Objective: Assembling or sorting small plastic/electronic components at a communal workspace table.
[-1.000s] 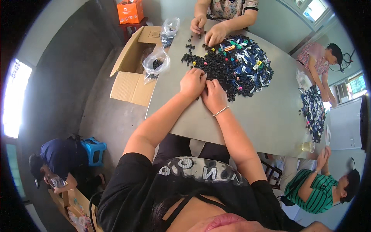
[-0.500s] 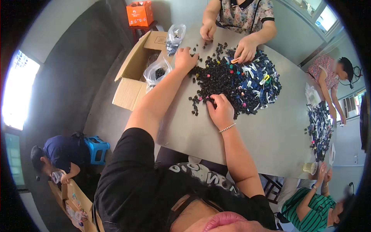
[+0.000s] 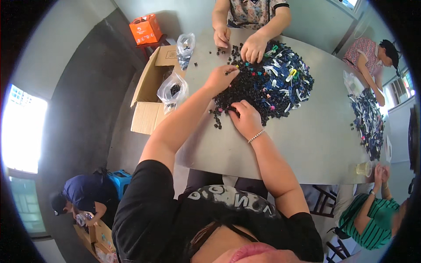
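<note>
A heap of small black plastic pieces point(image 3: 245, 94) is spread over the grey table point(image 3: 326, 142), with a few coloured bits among them. My left hand point(image 3: 222, 78) reaches over the heap's left side, its thumb and fingertips pinched together beside a yellow bit; what they hold is too small to make out. At the heap's near edge rests my right hand point(image 3: 246, 120), fingers curled down onto the black pieces and their tips partly hidden. Dark blue and white clip-shaped pieces point(image 3: 285, 76) form the heap's right side.
Across the table, a co-worker's hands point(image 3: 253, 47) are at the heap's far edge. A cardboard box point(image 3: 147, 90) and clear plastic bags point(image 3: 173, 94) stand on the left. Another blue-white heap point(image 3: 368, 122) and a cup point(image 3: 363, 169) lie far right, near other people.
My left hand has moved right, farther over the heap, and its fingers have come together. My right hand stays at the near edge. The co-worker's hand no longer shows the orange piece. The view has shifted.
</note>
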The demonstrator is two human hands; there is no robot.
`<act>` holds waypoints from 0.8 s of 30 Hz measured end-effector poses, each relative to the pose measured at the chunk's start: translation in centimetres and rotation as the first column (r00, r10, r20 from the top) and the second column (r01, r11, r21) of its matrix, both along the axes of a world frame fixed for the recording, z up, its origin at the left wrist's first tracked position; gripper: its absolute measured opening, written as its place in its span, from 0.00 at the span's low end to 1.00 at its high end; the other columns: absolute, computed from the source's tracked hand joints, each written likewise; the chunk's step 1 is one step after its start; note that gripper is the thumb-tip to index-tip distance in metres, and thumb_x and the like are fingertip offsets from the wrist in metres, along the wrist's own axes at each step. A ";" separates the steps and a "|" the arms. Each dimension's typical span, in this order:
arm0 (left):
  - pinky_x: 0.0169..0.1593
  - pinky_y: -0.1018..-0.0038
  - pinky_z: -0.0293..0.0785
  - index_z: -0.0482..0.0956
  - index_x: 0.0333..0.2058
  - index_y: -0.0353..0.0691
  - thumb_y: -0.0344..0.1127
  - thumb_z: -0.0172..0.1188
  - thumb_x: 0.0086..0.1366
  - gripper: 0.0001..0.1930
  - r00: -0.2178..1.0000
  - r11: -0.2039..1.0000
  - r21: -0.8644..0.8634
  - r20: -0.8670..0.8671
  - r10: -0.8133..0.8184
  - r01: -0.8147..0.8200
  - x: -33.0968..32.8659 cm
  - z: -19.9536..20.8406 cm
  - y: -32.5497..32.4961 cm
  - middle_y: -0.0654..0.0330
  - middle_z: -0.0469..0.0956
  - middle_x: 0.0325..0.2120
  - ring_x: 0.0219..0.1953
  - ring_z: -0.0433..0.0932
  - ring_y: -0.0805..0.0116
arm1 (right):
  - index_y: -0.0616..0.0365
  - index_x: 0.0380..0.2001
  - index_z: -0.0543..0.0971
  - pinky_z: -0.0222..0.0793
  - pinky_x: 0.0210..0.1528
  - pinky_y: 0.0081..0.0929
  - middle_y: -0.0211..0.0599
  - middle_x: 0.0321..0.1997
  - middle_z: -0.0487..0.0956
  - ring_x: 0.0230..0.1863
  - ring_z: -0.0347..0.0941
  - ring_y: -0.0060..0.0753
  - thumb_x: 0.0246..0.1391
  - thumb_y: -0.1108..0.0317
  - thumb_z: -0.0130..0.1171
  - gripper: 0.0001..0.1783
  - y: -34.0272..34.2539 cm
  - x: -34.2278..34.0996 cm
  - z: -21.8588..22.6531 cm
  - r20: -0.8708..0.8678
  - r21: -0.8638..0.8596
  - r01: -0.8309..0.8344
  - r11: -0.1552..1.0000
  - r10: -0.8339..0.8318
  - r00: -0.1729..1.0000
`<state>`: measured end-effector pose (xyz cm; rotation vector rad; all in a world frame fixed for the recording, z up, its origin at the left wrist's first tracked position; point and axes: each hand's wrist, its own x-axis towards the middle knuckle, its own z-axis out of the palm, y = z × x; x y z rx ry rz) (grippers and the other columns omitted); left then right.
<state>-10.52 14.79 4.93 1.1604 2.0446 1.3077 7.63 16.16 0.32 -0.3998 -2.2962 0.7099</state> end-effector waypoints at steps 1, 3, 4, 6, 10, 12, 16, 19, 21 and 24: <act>0.47 0.68 0.72 0.80 0.41 0.37 0.44 0.58 0.61 0.17 1.000 1.000 0.002 -0.008 0.011 -0.011 -0.6 -0.1 -1.0 0.51 0.81 0.38 0.39 0.79 0.58 | 0.59 0.35 0.78 0.72 0.31 0.32 0.37 0.29 0.74 0.30 0.75 0.40 0.46 0.70 0.63 0.10 -0.2 -0.4 0.1 -0.011 0.010 -0.014 1.000 0.014 1.000; 0.50 0.67 0.71 0.80 0.41 0.38 0.42 0.59 0.60 0.16 0.738 0.968 0.241 -0.666 0.109 0.075 -1.9 -2.1 -2.7 0.50 0.80 0.39 0.41 0.79 0.54 | 0.59 0.34 0.78 0.72 0.32 0.32 0.37 0.30 0.75 0.30 0.75 0.40 0.47 0.70 0.63 0.10 -0.6 -0.1 0.2 -0.017 0.020 -0.022 1.000 0.022 1.000; 0.50 0.67 0.71 0.80 0.41 0.38 0.42 0.59 0.60 0.16 0.736 0.967 0.243 -0.668 0.112 0.073 -3.0 -2.7 -3.2 0.50 0.80 0.39 0.41 0.79 0.54 | 0.59 0.34 0.79 0.72 0.31 0.31 0.37 0.30 0.75 0.30 0.75 0.40 0.47 0.71 0.63 0.10 -0.7 0.0 0.3 -0.033 0.037 -0.012 0.999 0.013 0.999; 0.54 0.65 0.69 0.81 0.42 0.39 0.43 0.59 0.59 0.17 0.845 0.990 0.081 -0.516 0.141 -0.115 -5.8 -3.0 -3.8 0.50 0.79 0.43 0.47 0.76 0.52 | 0.59 0.34 0.79 0.72 0.31 0.31 0.37 0.31 0.76 0.29 0.75 0.40 0.47 0.71 0.63 0.09 -0.9 0.0 0.3 -0.057 0.061 -0.007 0.998 0.011 0.998; 0.59 0.61 0.62 0.80 0.42 0.38 0.44 0.60 0.57 0.19 0.911 0.943 -0.047 -0.275 0.306 -0.330 -8.6 -4.4 -3.1 0.50 0.78 0.43 0.51 0.72 0.49 | 0.59 0.34 0.79 0.72 0.32 0.33 0.37 0.31 0.76 0.30 0.75 0.42 0.48 0.70 0.62 0.08 -0.7 0.5 -0.3 -0.035 -0.040 -0.021 0.999 0.020 0.999; 0.61 0.57 0.58 0.79 0.44 0.38 0.46 0.60 0.57 0.21 0.617 0.885 0.181 -0.657 0.434 -0.429 -11.0 -7.1 -3.2 0.50 0.77 0.46 0.51 0.72 0.51 | 0.58 0.34 0.78 0.72 0.33 0.35 0.38 0.31 0.75 0.32 0.75 0.44 0.48 0.69 0.61 0.08 -0.9 0.2 0.1 -0.032 -0.077 -0.042 0.996 0.039 0.999; 0.62 0.56 0.55 0.78 0.46 0.38 0.46 0.59 0.57 0.21 0.666 0.928 0.115 -0.665 0.338 -0.355 -12.7 -8.0 -3.6 0.50 0.75 0.48 0.53 0.70 0.51 | 0.59 0.34 0.79 0.72 0.32 0.32 0.38 0.31 0.76 0.31 0.75 0.42 0.49 0.70 0.61 0.08 -1.2 -0.4 0.3 -0.040 -0.075 -0.076 0.994 0.073 0.997; 0.61 0.57 0.57 0.79 0.45 0.38 0.43 0.59 0.57 0.20 0.808 0.976 0.030 -0.556 0.196 -0.215 -9.6 -6.5 -2.6 0.50 0.74 0.49 0.54 0.68 0.50 | 0.60 0.34 0.79 0.72 0.31 0.30 0.38 0.30 0.76 0.29 0.76 0.39 0.48 0.71 0.62 0.08 -0.2 -0.1 0.0 -0.031 -0.056 -0.046 0.997 0.044 0.999; 0.61 0.55 0.58 0.79 0.44 0.39 0.40 0.60 0.56 0.18 0.937 0.999 0.041 -0.350 0.004 0.011 -7.9 -5.5 -2.9 0.49 0.73 0.50 0.55 0.67 0.46 | 0.60 0.34 0.79 0.72 0.31 0.30 0.38 0.30 0.76 0.29 0.76 0.39 0.49 0.70 0.62 0.08 0.0 0.0 -0.2 -0.032 -0.040 -0.037 0.999 0.036 0.999; 0.61 0.54 0.58 0.79 0.43 0.38 0.37 0.61 0.54 0.17 0.691 0.958 0.237 -0.667 0.280 -0.159 -9.1 -6.1 -3.6 0.48 0.71 0.53 0.57 0.64 0.43 | 0.60 0.34 0.79 0.72 0.31 0.31 0.38 0.30 0.76 0.29 0.76 0.40 0.49 0.70 0.62 0.09 -0.3 -0.3 0.1 -0.040 -0.042 -0.066 0.997 0.065 0.997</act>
